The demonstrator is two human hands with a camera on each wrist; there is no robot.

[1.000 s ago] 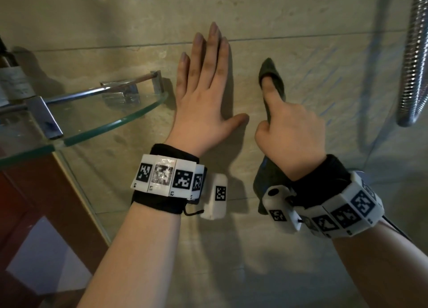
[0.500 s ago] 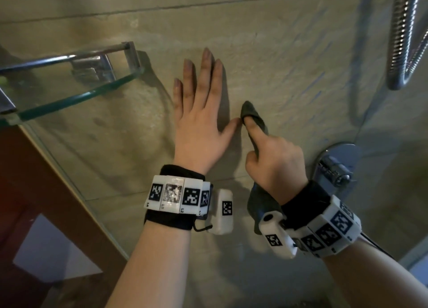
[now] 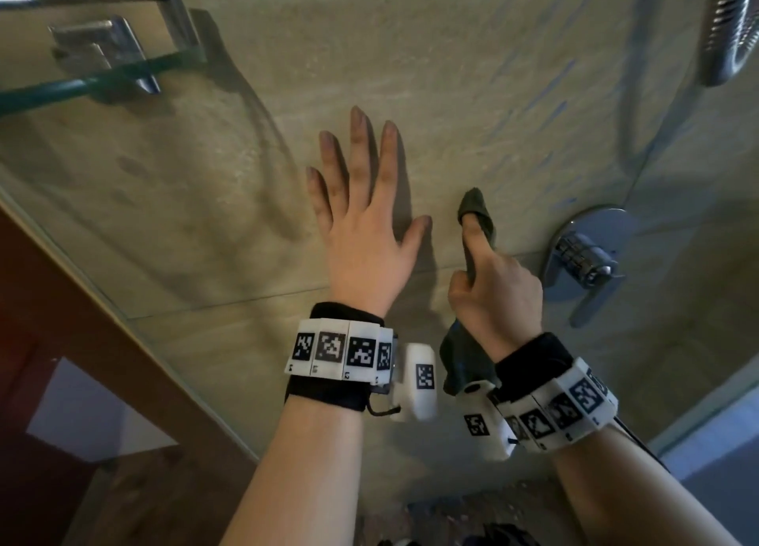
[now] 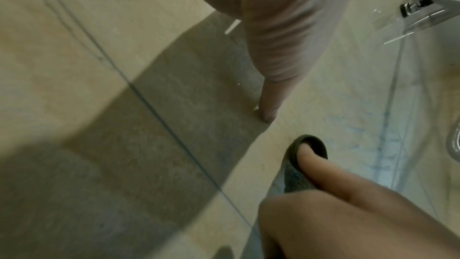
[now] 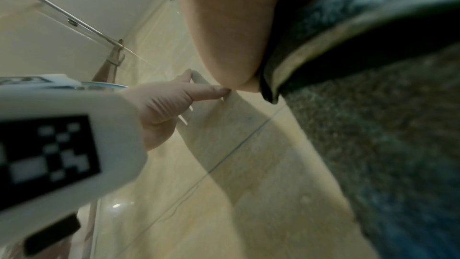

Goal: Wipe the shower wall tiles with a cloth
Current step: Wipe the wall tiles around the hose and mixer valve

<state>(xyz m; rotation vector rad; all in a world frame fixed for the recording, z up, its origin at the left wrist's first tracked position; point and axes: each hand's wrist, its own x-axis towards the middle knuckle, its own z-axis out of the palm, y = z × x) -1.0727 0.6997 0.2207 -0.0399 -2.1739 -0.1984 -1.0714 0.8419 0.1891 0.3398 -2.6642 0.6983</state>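
The beige tiled shower wall [image 3: 472, 73] is bearing 1 flat left hand [image 3: 361, 233]; a dark cloth [image 3: 478, 212] is pressing against it.

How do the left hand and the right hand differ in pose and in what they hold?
The left hand lies flat and bare on the wall tiles, fingers straight; the right hand is curled, gripping a dark cloth. Only its index finger is straight, pressing the cloth to the tile. Both touch the wall.

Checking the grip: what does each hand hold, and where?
The right hand grips the dark cloth, one end draped over its forefinger. The left hand holds nothing.
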